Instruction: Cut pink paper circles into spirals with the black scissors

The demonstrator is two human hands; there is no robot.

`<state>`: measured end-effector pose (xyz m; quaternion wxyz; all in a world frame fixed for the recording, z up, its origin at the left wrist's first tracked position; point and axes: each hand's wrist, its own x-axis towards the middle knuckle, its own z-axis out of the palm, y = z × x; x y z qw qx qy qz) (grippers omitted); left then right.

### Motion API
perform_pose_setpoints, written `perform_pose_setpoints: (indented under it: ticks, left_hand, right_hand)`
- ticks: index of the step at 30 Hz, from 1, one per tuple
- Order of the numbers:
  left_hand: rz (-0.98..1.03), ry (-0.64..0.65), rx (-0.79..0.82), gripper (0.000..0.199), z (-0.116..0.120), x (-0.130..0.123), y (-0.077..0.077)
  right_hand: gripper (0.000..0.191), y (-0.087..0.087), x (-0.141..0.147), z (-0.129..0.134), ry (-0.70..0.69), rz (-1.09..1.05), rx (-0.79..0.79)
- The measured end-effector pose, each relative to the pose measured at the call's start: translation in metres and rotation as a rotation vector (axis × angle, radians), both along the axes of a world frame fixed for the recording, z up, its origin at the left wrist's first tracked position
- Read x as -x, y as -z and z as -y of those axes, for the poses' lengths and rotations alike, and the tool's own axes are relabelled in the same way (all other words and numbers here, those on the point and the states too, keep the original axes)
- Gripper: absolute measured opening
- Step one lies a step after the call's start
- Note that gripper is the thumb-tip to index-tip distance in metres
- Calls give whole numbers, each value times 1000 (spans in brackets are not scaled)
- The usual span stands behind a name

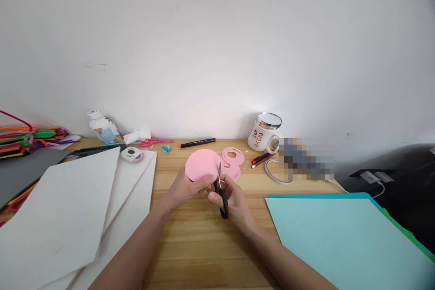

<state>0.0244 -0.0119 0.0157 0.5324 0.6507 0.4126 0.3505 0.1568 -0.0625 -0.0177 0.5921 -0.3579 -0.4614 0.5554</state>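
Near the middle of the wooden table (pixel 183 244), just above its surface, a flat round disc of pink paper or foam (pixel 202 163) is held in the person's left hand (pixel 183 188). That hand is closed on its lower edge, the thumb on top and the fingers mostly hidden beneath, a hold that seems meant to keep the sheet flat and its far rim exposed. The right hand (pixel 236 204) grips black-handled metal scissors (pixel 223 201), blades pointing away from the body and lying along the disc's right edge. Keeping them there probably lets the blades meet the rim while the left fingers stay clear of the points; how far apart the blades stand, I cannot tell.

Just behind the scissors lies a pink cut-out with a ringed opening (pixel 240 157), flat on the wood, perhaps put there to be out of the hands' way. Farther back, a black marker with orange ends (pixel 198 143) rests near the wall, and a white mug with a silver rim (pixel 261 138) stands upright to its right. White sheets (pixel 64 204) lie on the left and pale turquoise sheets (pixel 322 226) on the right, which seems to leave working room between them.
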Motion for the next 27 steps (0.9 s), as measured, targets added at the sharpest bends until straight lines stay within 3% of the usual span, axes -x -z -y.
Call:
perform_pose_setpoints:
  ticks: [11, 27]
  left_hand:
    - [-43, -5, -11, 28, -2, 1, 0]
    - [-52, -17, -22, 22, -3, 2, -2]
  right_hand:
    - [38, 1, -2, -1, -20, 38, -9]
    - [33, 6, -3, -2, -28, 27, 19]
